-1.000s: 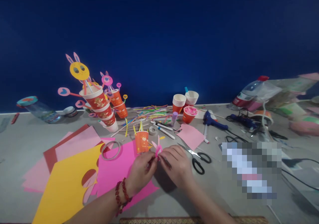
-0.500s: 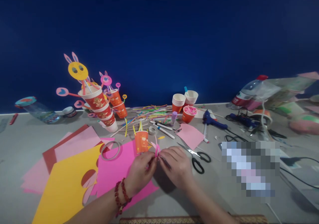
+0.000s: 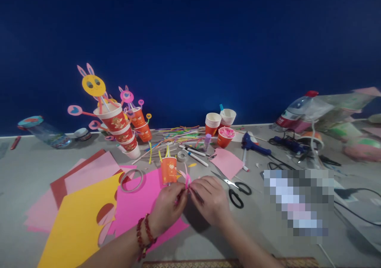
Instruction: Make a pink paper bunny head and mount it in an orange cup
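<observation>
Near the middle of the table, a small pink paper piece [image 3: 187, 178] with pointed ends is pinched between my two hands. My left hand [image 3: 169, 204], with red bead bracelets at its wrist, closes its fingers on the left side of it. From the right, my right hand [image 3: 210, 199] grips its edge with thumb and fingertips. Just beyond my left hand stands an orange paper cup [image 3: 169, 170] with yellow strips rising from it. Bright pink paper [image 3: 139, 200] lies beneath and left of my left hand. Open black-handled scissors [image 3: 235, 188] rest right of my right hand.
Stacked red cups with a yellow bunny face [image 3: 93, 85] stand at the back left. Yellow sheets [image 3: 77, 208] lie at the left. Coloured sticks, pens and cups [image 3: 213, 122] fill the back middle. A blue glue gun [image 3: 254, 144], cables and a bottle [image 3: 294, 111] are right.
</observation>
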`<state>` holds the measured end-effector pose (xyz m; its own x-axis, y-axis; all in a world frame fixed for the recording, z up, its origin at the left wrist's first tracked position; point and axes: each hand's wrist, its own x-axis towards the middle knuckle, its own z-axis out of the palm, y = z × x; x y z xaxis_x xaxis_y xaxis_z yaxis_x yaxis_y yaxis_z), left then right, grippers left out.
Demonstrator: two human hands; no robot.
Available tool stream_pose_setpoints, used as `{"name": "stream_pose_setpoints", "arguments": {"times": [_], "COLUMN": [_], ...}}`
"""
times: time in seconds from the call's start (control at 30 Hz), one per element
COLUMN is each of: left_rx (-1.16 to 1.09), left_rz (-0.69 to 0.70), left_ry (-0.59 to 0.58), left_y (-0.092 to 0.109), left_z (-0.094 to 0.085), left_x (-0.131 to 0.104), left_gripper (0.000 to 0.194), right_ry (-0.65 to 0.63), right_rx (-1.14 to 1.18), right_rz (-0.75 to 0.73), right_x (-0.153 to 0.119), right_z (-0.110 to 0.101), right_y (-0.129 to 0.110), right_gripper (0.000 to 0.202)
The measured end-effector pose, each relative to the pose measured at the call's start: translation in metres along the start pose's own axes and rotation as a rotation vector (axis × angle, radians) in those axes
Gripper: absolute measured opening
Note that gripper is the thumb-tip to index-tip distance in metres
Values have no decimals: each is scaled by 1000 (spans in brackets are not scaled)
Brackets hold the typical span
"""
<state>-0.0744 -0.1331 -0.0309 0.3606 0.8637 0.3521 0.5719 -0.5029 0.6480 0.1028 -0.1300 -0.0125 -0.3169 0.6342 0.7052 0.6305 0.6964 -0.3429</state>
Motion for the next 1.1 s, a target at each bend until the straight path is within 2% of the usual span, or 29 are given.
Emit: {"name": "stream_pose_setpoints", "arguments": {"times": [0.17, 0.43, 0.6, 1.1], "left_rx": [8, 11, 13, -6], "left_rz": [7, 17, 29, -24], "left_ry": [-8, 17, 17, -6], "left_y": [0, 1, -2, 1], "left_z": [2, 1, 2, 2], "left_x": [-1, -1, -1, -2], "left_gripper": [17, 16, 15, 19], "right_ry": [5, -13, -13, -11], "right_rx": [-5, 9, 6, -4], "right_rz": [4, 2, -17, -8], "right_x": [-3, -2, -2, -3], "right_z": [6, -1, 2, 1], "right_y": [3, 2, 2, 2], "right_gripper": [11, 8, 10, 12]}}
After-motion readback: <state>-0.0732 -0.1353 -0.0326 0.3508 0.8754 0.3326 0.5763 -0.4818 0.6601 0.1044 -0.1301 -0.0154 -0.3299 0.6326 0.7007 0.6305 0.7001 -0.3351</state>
